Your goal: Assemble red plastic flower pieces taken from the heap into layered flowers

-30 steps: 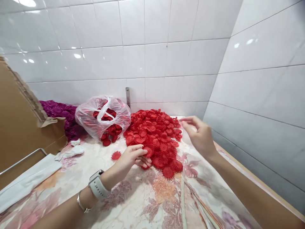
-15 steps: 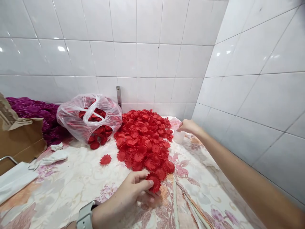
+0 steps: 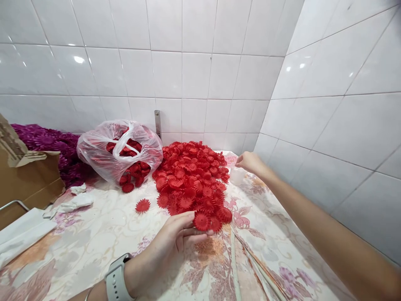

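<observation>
A heap of red plastic flower heads (image 3: 191, 175) lies on the flowered tablecloth (image 3: 103, 225). My left hand (image 3: 175, 242), with a white watch on its wrist, pinches one red flower head (image 3: 201, 220) at the heap's near edge. My right hand (image 3: 250, 162) reaches to the far right of the heap, fingers closed over a small translucent cup (image 3: 236, 175); what the fingertips hold is hidden. One loose red flower (image 3: 143, 205) lies apart on the left.
A clear plastic bag (image 3: 120, 152) of red flowers sits left of the heap, with purple flowers (image 3: 46, 146) behind a cardboard box (image 3: 25, 184). White paper (image 3: 21, 234) lies at left, thin sticks (image 3: 250, 267) at near right. Tiled walls close the back and right.
My left hand has drawn a red flower head out of the heap's near edge and lifted it slightly. My right hand has reached further back to the small cup.
</observation>
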The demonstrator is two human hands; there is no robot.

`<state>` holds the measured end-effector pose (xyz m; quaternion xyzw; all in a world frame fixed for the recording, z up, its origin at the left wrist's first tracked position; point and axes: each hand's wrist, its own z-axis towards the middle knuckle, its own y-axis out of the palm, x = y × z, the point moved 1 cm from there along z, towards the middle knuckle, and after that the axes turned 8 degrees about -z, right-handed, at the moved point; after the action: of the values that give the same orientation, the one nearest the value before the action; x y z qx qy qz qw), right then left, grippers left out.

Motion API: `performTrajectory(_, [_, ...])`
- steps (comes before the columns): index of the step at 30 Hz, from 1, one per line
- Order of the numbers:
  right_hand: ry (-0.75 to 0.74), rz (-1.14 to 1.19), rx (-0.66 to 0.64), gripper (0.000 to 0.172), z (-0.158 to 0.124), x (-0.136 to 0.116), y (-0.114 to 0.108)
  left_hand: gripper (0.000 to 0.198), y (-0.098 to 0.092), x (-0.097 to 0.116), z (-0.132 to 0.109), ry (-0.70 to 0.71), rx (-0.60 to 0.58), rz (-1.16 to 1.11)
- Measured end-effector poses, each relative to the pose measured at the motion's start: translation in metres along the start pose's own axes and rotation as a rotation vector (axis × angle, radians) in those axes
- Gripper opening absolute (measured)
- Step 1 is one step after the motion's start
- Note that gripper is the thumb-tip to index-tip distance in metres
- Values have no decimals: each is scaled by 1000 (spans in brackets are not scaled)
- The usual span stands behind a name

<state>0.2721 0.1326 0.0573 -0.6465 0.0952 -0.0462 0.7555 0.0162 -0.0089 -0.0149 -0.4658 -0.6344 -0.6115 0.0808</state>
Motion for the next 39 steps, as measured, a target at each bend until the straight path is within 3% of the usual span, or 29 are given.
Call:
performTrajectory(4, [-119,66,269,19,-36,-21,-28,17,1,5,1,-36,-25,43])
performTrajectory(6, [-257,147,307,20,-62,-37,-31,18,2,7,2,-26,-24,56])
performTrajectory(9, [-750,479,158,12,-103,-63,-13,19,3,9,3,14,-65,80])
performTrajectory(11, [-920,537,69,10,-123,-75,7,17,3,11,5,70,-90,99])
performTrajectory(14, [-918,560,114,12,-138,-82,28,16,1,14,8,147,-69,156])
performTrajectory(18, [-896,543,225,12,-141,-79,30,17,-1,13,9,179,-30,217])
performTrajectory(24, [-1054,589,172,14,-140,-76,34,17,-1,7,10,147,-68,289])
performTrajectory(28, [-953,646,153,13,-141,-78,39,14,3,10,9,164,-61,248])
performTrajectory(33, [-754,1008,-141,10,-121,-64,20,13,1,10,9,154,42,123])
performTrajectory(34, [-679,994,-111,14,-110,-55,13,14,-1,9,9,142,72,94])
performTrajectory(36, [-501,821,111,16,-81,-33,0,15,-4,6,10,126,111,54])
performTrajectory(38, [-303,472,365,14,-48,-9,-7,13,-6,4,11,134,128,39])
performTrajectory(39, [-228,284,373,13,-33,2,-7,12,-6,3,12,139,136,34])
